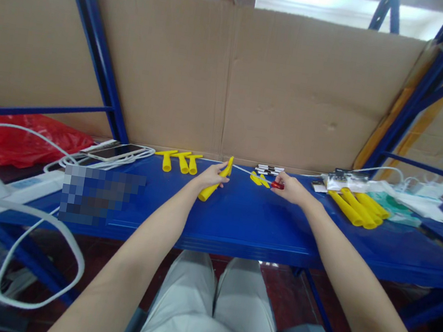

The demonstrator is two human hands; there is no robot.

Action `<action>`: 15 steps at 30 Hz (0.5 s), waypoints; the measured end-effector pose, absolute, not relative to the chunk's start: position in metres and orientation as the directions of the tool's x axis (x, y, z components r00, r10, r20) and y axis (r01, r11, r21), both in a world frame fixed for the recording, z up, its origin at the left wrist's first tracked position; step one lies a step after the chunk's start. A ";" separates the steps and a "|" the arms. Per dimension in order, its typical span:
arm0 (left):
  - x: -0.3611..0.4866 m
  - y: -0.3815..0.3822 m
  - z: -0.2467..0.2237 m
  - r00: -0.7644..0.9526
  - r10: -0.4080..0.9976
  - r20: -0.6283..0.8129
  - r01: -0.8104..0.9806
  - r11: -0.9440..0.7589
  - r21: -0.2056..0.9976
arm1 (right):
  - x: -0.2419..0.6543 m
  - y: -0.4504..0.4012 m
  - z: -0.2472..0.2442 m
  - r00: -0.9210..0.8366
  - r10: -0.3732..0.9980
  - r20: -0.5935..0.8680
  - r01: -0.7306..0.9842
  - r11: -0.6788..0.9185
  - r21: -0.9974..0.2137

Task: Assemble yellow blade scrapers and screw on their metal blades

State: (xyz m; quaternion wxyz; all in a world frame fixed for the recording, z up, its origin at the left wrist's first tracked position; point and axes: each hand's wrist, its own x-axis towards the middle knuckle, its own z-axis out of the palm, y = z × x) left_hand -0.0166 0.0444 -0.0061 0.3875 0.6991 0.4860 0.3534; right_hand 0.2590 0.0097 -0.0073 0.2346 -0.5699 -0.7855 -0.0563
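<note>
Where brown cardboard panel (299,89) backs glossy blue bench (237,226), left hand (214,176) grips yellow T-shaped plastic tube (208,192) toward 7 o'clock; right hand (290,189) pinches small red object (277,185), 9 o'clock.

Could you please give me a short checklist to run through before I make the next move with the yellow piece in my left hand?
1. Left hand gripping the yellow piece: ok, fingers around it.
2. Right hand holding the red object: ok.
3. Red object apart from the held yellow piece: ok, a gap shows between them.
4. Small yellow parts close to the right hand: ok, lying just beside it.
5. T-shaped yellow pieces away from the hands: ok, to the left of the left hand.
6. Tip of the red object: cannot tell, too small to see.
</note>
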 end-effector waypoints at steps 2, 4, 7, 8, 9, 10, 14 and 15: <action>-0.018 0.047 -0.008 0.291 0.947 0.137 0.397 -0.250 0.883 | 0.258 0.008 -0.006 -0.233 0.866 0.442 0.927 0.335 -0.169; -0.018 0.048 -0.009 0.295 0.944 0.149 0.382 -0.260 0.887 | 0.257 0.007 -0.005 -0.237 0.860 0.453 0.931 0.334 -0.147; -0.018 0.049 -0.010 0.290 0.945 0.152 0.369 -0.257 0.893 | 0.256 0.006 -0.003 -0.259 0.856 0.448 0.932 0.343 -0.116; -0.018 0.049 -0.010 0.286 0.947 0.150 0.369 -0.253 0.894 | 0.256 0.005 -0.003 -0.267 0.855 0.444 0.931 0.349 -0.111; -0.018 0.049 -0.010 0.283 0.948 0.147 0.367 -0.249 0.896 | 0.256 0.005 -0.003 -0.275 0.854 0.442 0.929 0.355 -0.108; -0.018 0.050 -0.010 0.282 0.948 0.146 0.362 -0.246 0.899 | 0.256 0.005 -0.003 -0.280 0.853 0.441 0.927 0.360 -0.106; -0.019 0.052 -0.011 0.287 0.947 0.145 0.331 -0.240 0.912 | 0.257 0.004 -0.003 -0.282 0.854 0.436 0.928 0.358 -0.100; -0.019 0.052 -0.012 0.285 0.948 0.145 0.331 -0.239 0.913 | 0.257 0.004 -0.003 -0.281 0.856 0.435 0.929 0.356 -0.101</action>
